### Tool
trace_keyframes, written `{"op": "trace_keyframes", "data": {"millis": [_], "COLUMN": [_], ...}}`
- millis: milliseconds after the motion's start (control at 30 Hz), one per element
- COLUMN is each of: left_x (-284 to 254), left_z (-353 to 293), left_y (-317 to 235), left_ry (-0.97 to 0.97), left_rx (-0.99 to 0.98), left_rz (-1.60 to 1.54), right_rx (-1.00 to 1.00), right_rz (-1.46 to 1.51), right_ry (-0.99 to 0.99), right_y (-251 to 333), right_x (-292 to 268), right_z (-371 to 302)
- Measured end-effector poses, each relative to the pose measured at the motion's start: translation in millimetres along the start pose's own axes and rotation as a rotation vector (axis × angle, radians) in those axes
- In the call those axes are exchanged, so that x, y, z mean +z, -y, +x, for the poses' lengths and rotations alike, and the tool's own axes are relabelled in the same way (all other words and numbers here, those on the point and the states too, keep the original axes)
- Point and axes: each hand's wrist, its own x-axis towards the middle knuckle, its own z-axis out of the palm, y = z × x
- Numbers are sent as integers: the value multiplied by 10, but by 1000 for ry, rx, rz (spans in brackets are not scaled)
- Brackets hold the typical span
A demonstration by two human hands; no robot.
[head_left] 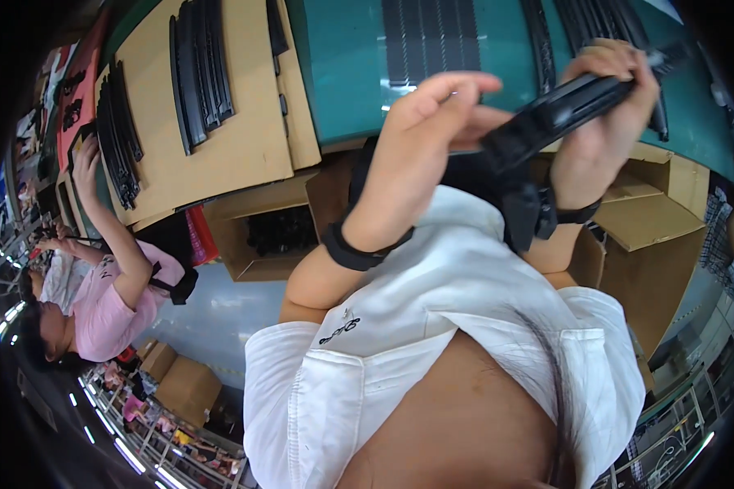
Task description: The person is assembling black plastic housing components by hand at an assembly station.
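My right hand is closed around a long black plastic strip-like part, held slanting above the bench's near edge; motion blurs its ends. My left hand is raised beside the part's lower left end, index finger stretched out and the other fingers partly hidden. Whether those fingers touch the part I cannot tell. Each wrist wears a black band. Below the part, a dark object hangs by my right wrist, its kind unclear.
On the green bench top lie dark strips in a row and black curved parts. Cardboard at left bears more curved black strips. Open cartons stand below the edge. A co-worker in pink works at left.
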Motion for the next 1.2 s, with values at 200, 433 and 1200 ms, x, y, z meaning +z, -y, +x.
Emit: {"op": "trace_keyframes", "data": {"millis": [200, 433, 1200], "left_x": [-50, -780, -2210], "left_z": [-88, -285, -428], "left_y": [-152, -600, -1228], "left_ry": [101, -232, -1082], "left_rx": [-100, 157, 150], "left_rz": [-57, 567, 2134], "right_rx": [334, -270, -20], "right_rz": [-1013, -2005, -2508], "right_ry": [-78, 238, 640], "right_y": [-765, -383, 472], "right_x": [-44, -421, -600], "right_z": [-189, 109, 641]}}
